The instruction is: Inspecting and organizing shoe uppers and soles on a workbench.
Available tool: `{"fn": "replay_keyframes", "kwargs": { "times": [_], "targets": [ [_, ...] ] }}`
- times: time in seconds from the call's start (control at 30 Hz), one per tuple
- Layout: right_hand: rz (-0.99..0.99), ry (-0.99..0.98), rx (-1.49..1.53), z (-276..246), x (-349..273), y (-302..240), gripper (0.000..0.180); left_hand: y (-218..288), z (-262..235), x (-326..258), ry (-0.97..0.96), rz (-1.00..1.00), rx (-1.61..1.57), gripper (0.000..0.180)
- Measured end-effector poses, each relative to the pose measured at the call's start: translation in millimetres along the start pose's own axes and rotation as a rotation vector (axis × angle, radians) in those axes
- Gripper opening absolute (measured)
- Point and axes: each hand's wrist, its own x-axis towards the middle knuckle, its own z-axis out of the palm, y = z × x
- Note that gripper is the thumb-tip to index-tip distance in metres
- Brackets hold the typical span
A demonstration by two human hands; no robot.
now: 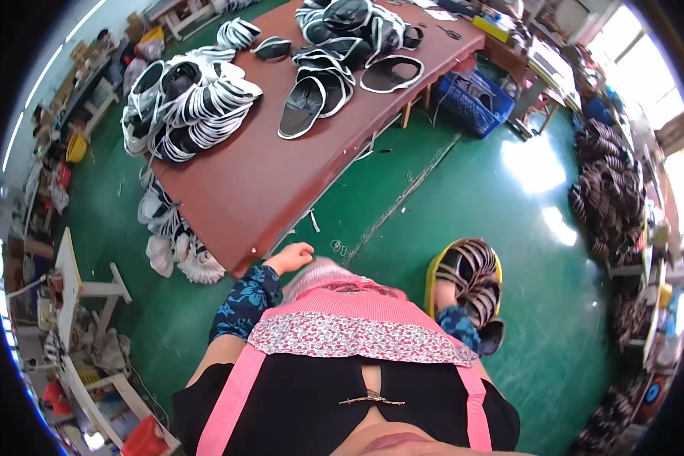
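Observation:
My left hand (290,258) is in front of my body, just off the near corner of the brown-red table (228,201). Its fingers are loosely bent, and nothing shows in them. At my right side is a yellow basin (431,280) filled with striped dark brown shoe uppers (471,266). My right hand (445,292) reaches down at the basin's inner left side and appears to hold it; the fingertips are hidden among the uppers. A patterned blue sleeve covers each forearm.
Stacks of black shoe uppers with white edges (197,106) lie on the table. Bundles of white-edged pieces (182,239) sit beside its left side. A blue crate (475,102) stands at the far right. Piles of brown uppers (608,182) line the right; white-framed workbenches (91,292) stand left.

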Motion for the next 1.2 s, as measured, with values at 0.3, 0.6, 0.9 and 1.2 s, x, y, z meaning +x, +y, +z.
{"fn": "replay_keyframes", "kwargs": {
  "times": [0.3, 0.6, 0.9, 1.2],
  "targets": [
    [0.525, -0.048, 1.951, -185, 639, 43, 0.033, 22, -307, 286, 0.521, 0.115, -0.635, 0.041],
    [0.047, -0.418, 1.824, -272, 885, 36, 0.031, 21, -518, 638, 0.878, -0.172, -0.881, 0.044],
    [-0.632, 0.415, 1.314, -417, 1290, -68, 0.034, 112, -589, 728, 0.894, -0.088, -1.803, 0.055],
    [-0.718, -0.370, 0.951, -426, 1440, -93, 0.082, 43, -600, 809, 1.012, 0.058, -1.772, 0.056]
  ]
}}
